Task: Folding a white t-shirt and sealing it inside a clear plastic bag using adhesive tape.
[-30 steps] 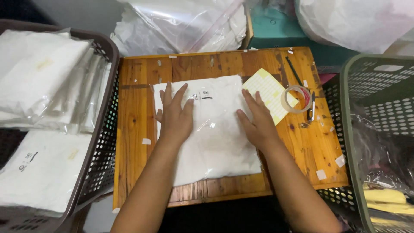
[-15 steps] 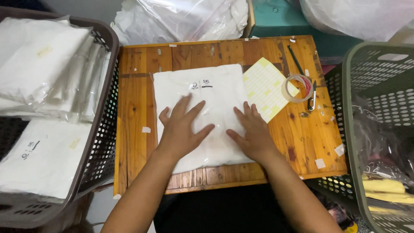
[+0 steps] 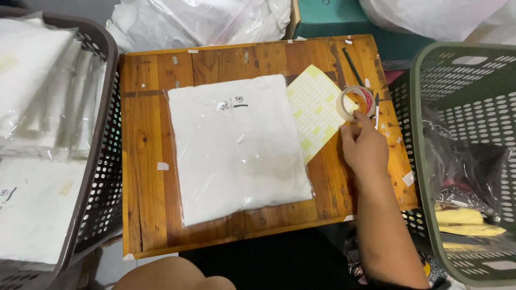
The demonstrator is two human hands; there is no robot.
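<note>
One hand shows over a small wooden table [image 3: 145, 177]: the person's right hand [image 3: 365, 147], reaching forward from the near right corner. Its fingertips [image 3: 359, 119] touch the near rim of one roll of clear tape [image 3: 355, 102], which stands just beyond them; the fingers are loosely curled against the roll, and whether they actually pinch it cannot be told. The left hand is not in sight; only a bare forearm or knee [image 3: 172, 275] shows at the near edge.

Directly under the roll and to the left of the hand lies one yellow sheet of small stickers [image 3: 317, 115], tilted, its left edge tucked beneath one white folded garment in a clear bag [image 3: 236, 147]. The garment lies flat in the middle of the table, well to the left of the hand and untouched. Just beyond and to the right of the roll lie two thin pens or tools, one dark [image 3: 352, 65] and one pale [image 3: 377, 110].

Three baskets appear: a green one [image 3: 424, 161] close on the hand's right, and two brown ones [image 3: 102, 161] far to its left, holding more bagged white garments.
</note>
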